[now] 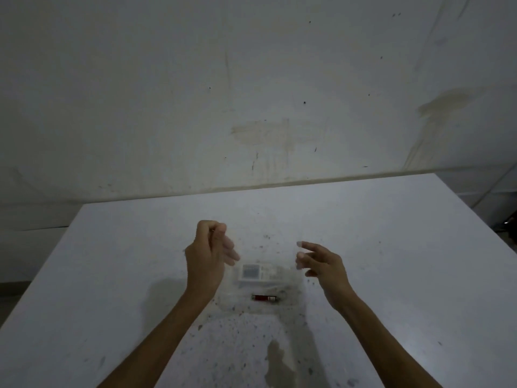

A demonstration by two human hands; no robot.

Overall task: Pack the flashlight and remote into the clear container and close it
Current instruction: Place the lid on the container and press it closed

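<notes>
**Hands above container, both empty**

My left hand (207,256): loosely curled, holding nothing. Clear container (263,287): on the white table (112,275), between and below my hands. White remote (256,273), red flashlight (265,298): within its outline; lettering unreadable. Right hand (324,264): spread, empty.

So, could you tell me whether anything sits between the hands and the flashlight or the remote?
Nothing visible does. The left hand and right hand hover empty above the table, with the white remote and red flashlight lying between them. Whether the clear container already surrounds them is hard to tell.
</notes>
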